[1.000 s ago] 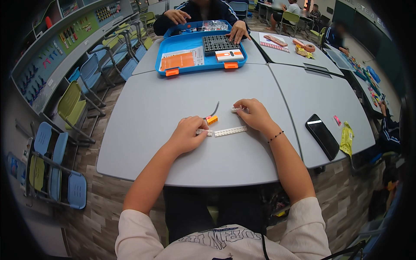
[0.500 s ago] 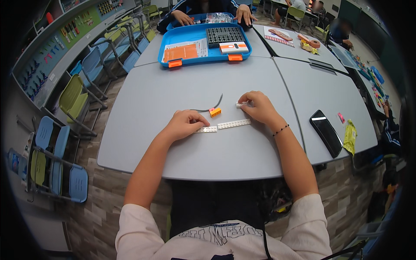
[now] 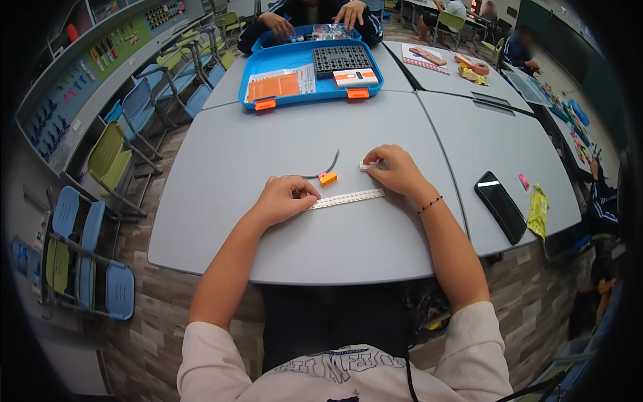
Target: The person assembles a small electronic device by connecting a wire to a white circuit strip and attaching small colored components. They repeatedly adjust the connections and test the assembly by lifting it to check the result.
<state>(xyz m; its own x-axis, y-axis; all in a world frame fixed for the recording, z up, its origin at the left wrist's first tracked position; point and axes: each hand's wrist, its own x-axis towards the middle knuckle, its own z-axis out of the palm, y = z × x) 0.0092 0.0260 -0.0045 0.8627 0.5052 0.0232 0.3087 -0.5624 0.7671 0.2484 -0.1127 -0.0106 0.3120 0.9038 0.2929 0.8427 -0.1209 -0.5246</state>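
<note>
White studded strip: lay at left hand's three o'clock, touched, grip unclear. Small white piece: was pinched by right hand. Risk: uneven left push might have skewed strip.

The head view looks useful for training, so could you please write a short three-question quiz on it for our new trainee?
1. True or false: the left hand is at the right end of the long white strip.
2. Which thing lies beside the nearer yellow packet: A, the black phone; B, the blue case; C, the grey cable?
3. Fill in: the small white piece is between the fingers of the ____ hand.

Key: 1 False, it is at the left end; 2 A; 3 right.
</note>
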